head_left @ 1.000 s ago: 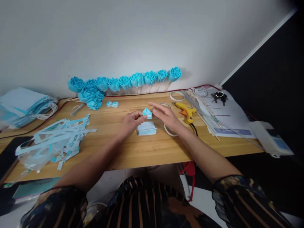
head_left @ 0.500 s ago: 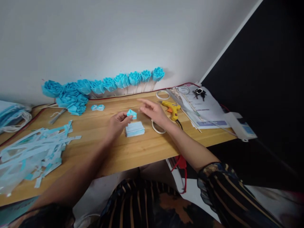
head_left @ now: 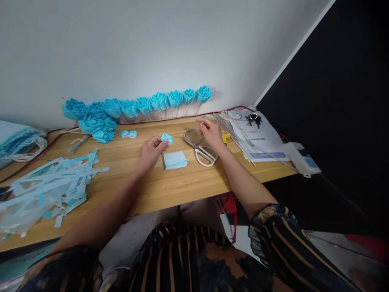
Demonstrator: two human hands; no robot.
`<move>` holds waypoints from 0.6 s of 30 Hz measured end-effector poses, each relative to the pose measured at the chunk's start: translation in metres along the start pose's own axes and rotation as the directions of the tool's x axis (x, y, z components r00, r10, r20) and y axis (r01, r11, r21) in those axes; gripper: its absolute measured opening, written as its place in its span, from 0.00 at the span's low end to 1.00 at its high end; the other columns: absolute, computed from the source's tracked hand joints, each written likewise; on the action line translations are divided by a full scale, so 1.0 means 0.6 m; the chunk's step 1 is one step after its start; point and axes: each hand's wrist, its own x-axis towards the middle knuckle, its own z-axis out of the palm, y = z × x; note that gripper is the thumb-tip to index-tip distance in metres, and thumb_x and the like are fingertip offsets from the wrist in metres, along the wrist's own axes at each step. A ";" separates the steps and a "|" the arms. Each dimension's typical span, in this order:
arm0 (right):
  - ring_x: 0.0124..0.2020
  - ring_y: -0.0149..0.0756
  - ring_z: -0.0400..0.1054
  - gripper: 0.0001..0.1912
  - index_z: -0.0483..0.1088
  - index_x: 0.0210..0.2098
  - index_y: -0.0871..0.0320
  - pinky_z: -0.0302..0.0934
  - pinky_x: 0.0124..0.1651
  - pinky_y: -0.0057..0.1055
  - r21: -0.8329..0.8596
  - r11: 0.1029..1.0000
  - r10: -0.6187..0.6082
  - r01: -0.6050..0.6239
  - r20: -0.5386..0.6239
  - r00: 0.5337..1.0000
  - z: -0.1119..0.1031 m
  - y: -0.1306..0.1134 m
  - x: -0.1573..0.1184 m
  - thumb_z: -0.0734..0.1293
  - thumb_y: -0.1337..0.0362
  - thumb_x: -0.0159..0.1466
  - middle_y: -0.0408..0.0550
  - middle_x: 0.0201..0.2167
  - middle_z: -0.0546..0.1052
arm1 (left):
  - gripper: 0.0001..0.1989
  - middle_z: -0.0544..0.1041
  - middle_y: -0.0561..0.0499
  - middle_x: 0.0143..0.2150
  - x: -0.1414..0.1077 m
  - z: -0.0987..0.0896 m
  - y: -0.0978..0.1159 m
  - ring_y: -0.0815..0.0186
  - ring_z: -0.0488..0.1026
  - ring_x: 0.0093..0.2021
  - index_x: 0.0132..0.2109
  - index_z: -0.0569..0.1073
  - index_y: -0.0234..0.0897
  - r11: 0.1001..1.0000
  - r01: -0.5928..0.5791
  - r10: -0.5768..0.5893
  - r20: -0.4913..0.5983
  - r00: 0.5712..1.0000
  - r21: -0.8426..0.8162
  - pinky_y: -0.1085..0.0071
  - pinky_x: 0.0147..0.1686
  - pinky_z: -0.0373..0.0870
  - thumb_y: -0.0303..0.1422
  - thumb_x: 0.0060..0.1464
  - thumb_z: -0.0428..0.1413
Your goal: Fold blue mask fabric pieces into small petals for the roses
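Note:
My left hand [head_left: 153, 150] pinches a small folded blue piece [head_left: 167, 138] above the wooden table. Just below and right of it lies a stack of light blue rectangles [head_left: 175, 160]. My right hand [head_left: 211, 132] is over the right side, near the yellow glue gun [head_left: 225, 136], which it partly covers. Its fingers are bent together, and whatever they hold, if anything, is too small to make out. Scissors with white handles [head_left: 205, 155] lie beside that hand, near a roll of tape [head_left: 193, 136].
Blue fabric-like flowers [head_left: 159, 101] line the wall. Two folded blue pieces [head_left: 129, 134] lie behind my left hand. Cut strips [head_left: 60, 182] and a mask pile [head_left: 18, 140] are at the left; papers [head_left: 266, 140], keys [head_left: 254, 119] and a white power strip [head_left: 302, 158] at the right.
My right hand has moved right and its fingers have closed together. The scissors, hidden before except for a handle, now show. The view has shifted slightly.

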 end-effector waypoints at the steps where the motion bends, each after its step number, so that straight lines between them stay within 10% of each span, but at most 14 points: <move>1: 0.26 0.32 0.70 0.16 0.76 0.48 0.60 0.65 0.33 0.29 -0.090 0.996 -0.019 0.019 0.008 1.000 -0.007 -0.003 0.001 0.61 0.64 0.66 0.43 0.26 0.77 | 0.14 0.75 0.53 0.25 0.002 -0.002 -0.002 0.73 0.66 0.23 0.30 0.72 0.35 1.000 0.005 -0.005 -0.005 1.000 -0.003 0.75 0.24 0.62 0.42 0.46 0.63; 6: 0.38 0.40 0.75 0.18 0.76 0.52 0.60 0.63 0.42 0.33 -0.553 0.814 -0.063 0.179 0.223 0.973 -0.049 -0.032 0.006 0.60 0.68 0.68 0.52 0.38 0.82 | 0.14 0.75 0.53 0.25 0.012 -0.010 -0.010 0.73 0.65 0.22 0.32 0.74 0.34 0.999 0.047 -0.048 -0.068 0.997 -0.011 0.75 0.23 0.59 0.41 0.45 0.64; 10: 0.47 0.43 0.72 0.15 0.77 0.50 0.59 0.59 0.47 0.32 -0.688 0.614 0.077 0.387 0.539 0.839 -0.058 -0.039 -0.006 0.66 0.69 0.64 0.56 0.46 0.81 | 0.19 0.75 0.54 0.26 0.023 -0.021 -0.021 0.72 0.65 0.22 0.46 0.76 0.33 0.998 0.054 -0.050 -0.124 0.991 0.025 0.75 0.24 0.60 0.38 0.48 0.62; 18: 0.51 0.45 0.69 0.06 0.76 0.40 0.63 0.57 0.47 0.32 -0.696 0.606 0.064 0.384 0.524 0.849 -0.056 -0.033 0.005 0.66 0.69 0.66 0.61 0.45 0.79 | 0.17 0.76 0.42 0.53 0.051 -0.050 -0.047 0.58 0.74 0.49 0.52 0.76 0.37 0.900 -0.117 0.263 -0.309 0.914 0.421 0.62 0.53 0.70 0.35 0.55 0.59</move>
